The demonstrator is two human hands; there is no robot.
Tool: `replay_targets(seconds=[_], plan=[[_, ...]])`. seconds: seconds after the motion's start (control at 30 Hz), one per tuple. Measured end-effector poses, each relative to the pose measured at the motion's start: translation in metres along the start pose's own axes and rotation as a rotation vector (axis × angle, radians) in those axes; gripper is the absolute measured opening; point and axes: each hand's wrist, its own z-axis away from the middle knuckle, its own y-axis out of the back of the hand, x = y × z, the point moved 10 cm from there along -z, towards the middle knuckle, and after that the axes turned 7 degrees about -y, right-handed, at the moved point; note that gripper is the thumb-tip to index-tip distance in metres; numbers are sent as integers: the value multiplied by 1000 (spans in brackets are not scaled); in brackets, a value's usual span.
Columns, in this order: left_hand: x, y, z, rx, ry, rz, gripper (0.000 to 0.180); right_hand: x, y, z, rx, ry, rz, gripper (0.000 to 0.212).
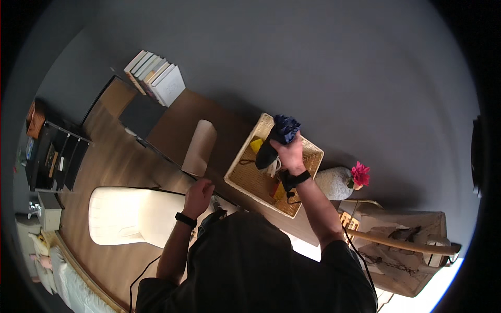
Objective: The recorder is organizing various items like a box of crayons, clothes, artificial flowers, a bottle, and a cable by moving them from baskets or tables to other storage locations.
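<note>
My right hand (290,154) is closed round what looks like a folded umbrella (283,130), with bunched navy fabric at its far end and a black part slanting down to the left. It is held over a wicker basket (245,185). Inside the basket lie a yellow item (256,145), a white cord or cable (273,166) and a black cable (290,195), partly hidden by my hand and wrist. My left hand (200,198) hangs by the desk's front edge, its fingers loosely curled with nothing visible in them. Closest to it is an upright paper roll (200,148).
A row of books (156,78) leans at the desk's far left. Right of the basket stands a grey vase (334,183) with a pink flower (360,173). A cloth-lined bin (407,245) sits at the right. A cream chair (133,216) is at my left.
</note>
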Motion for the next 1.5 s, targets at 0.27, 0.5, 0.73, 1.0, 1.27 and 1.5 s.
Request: replay_targets(seconds=[0.27,0.5,0.73,1.0,1.27,1.5], plan=[[105,10,-13,228,-240,87,19,-56,87,42,147,-37,-221,38],[197,-20,-8,147,-493,-60,32,-63,102,91,55,-87,-454,61],[207,-75,6,-57,-474,-278,54,-48,65,119,-140,-141,-464,49],[153,-54,81,44,-146,-295,53,-32,-6,167,-398,-246,-458,59],[118,19,240,386,17,-275,63,-82,-112,267,-752,31,-422,54],[44,68,423,529,265,-266,48,-91,-244,434,-1063,-368,-542,54]])
